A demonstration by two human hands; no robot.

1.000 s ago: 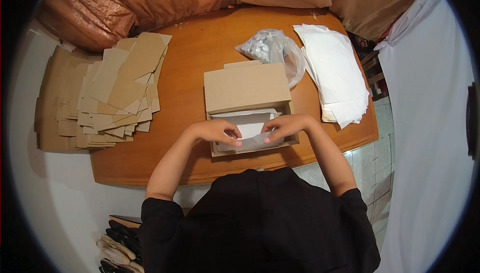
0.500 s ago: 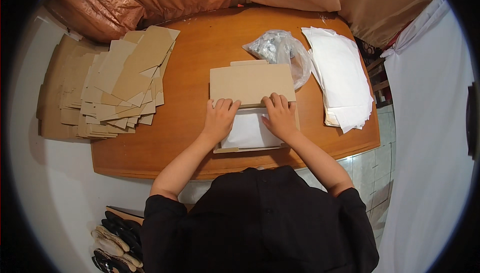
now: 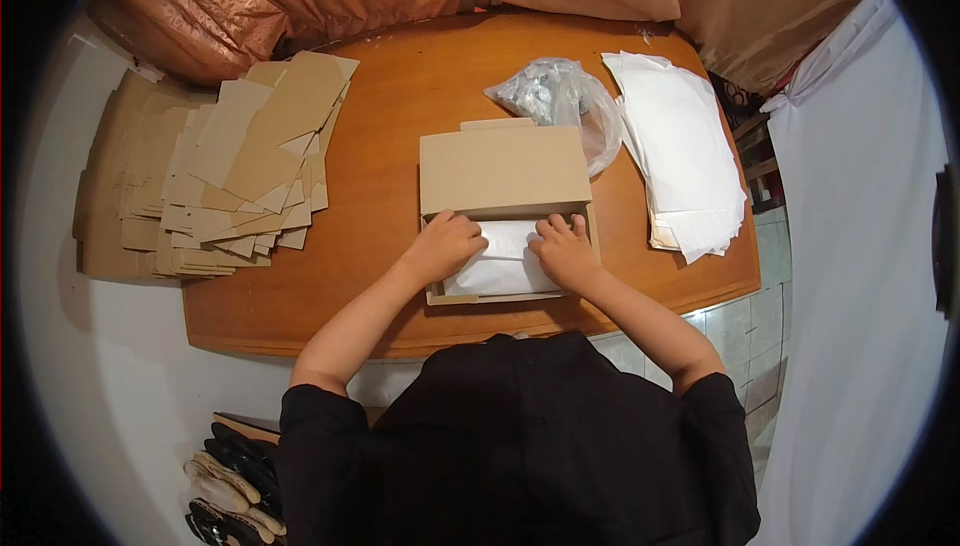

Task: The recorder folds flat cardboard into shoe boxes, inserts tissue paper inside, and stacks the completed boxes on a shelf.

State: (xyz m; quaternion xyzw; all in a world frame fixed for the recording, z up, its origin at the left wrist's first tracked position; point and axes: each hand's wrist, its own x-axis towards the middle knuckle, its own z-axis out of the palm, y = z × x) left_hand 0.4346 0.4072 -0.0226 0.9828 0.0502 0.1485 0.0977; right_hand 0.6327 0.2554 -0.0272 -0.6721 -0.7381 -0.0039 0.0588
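Observation:
An open brown cardboard box (image 3: 505,171) stands at the table's near edge, its lid tilted up and back on the far side. Inside lies a bundle of white wrapping paper (image 3: 495,273), filling most of the tray; whatever it covers is hidden. At the bundle's far left corner, my left hand (image 3: 447,246) has its fingers curled in against the paper. My right hand (image 3: 568,252) mirrors it at the far right corner, fingers bent and closed on the paper's edge.
Flat cardboard blanks (image 3: 250,146) lie in an untidy pile at the left. Behind the box rests a clear plastic bag (image 3: 555,96) of small silvery items. A stack of white paper sheets (image 3: 690,156) sits at the right. Several pairs of shoes (image 3: 235,486) are below left.
Both hands have left the lid's front edge and come down onto the white paper. The lid now leans further back, showing more of the box's inside.

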